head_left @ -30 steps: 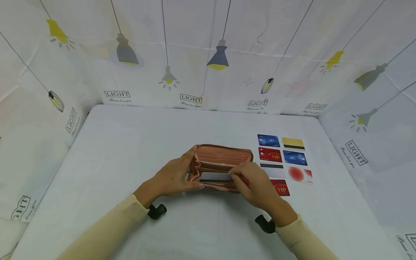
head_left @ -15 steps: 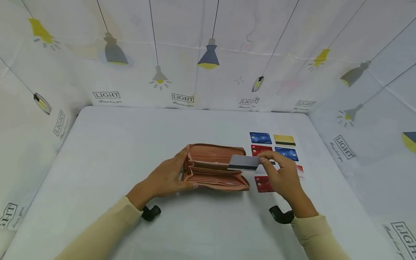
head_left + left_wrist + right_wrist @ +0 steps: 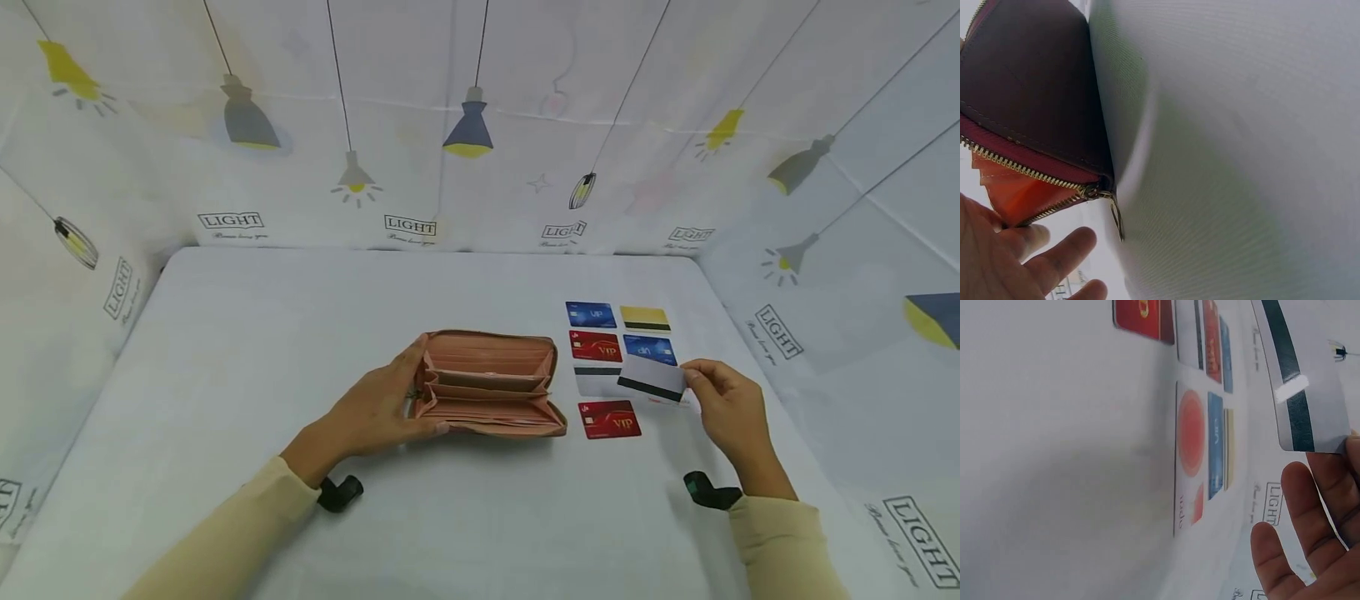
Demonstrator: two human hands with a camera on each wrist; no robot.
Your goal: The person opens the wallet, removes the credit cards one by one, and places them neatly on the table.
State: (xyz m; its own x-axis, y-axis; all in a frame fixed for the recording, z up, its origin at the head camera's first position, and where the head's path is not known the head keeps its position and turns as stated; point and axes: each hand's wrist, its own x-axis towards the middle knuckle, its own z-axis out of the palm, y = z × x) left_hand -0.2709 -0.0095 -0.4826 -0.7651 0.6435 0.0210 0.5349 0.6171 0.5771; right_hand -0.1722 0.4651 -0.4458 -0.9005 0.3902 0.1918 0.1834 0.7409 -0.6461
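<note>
A pink-brown zip wallet [image 3: 491,381] lies spread wide on the table, its inner pockets facing up. My left hand [image 3: 375,408] holds its left end, thumb at the front edge and fingers behind. In the left wrist view, the wallet's dark outer side [image 3: 1029,81] and brass zip [image 3: 1029,170] show beside the spread fingers. Further right, my right hand [image 3: 731,408] pinches a silver-white card [image 3: 651,377] with a black stripe by its right edge. The card is raised above the table, covering most of a card with a red circle [image 3: 1191,434] in the head view.
Cards lie in two columns right of the wallet: blue [image 3: 591,314], gold [image 3: 646,318], red [image 3: 596,345], another blue [image 3: 651,347], white with a stripe [image 3: 597,381], and a second red one [image 3: 610,419]. Printed cloth walls [image 3: 315,192] surround the white table [image 3: 300,308].
My right hand has drawn the silver-white card out of the wallet and carried it right, over the laid-out cards. My left hand has stayed on the wallet. The head view has shifted slightly.
</note>
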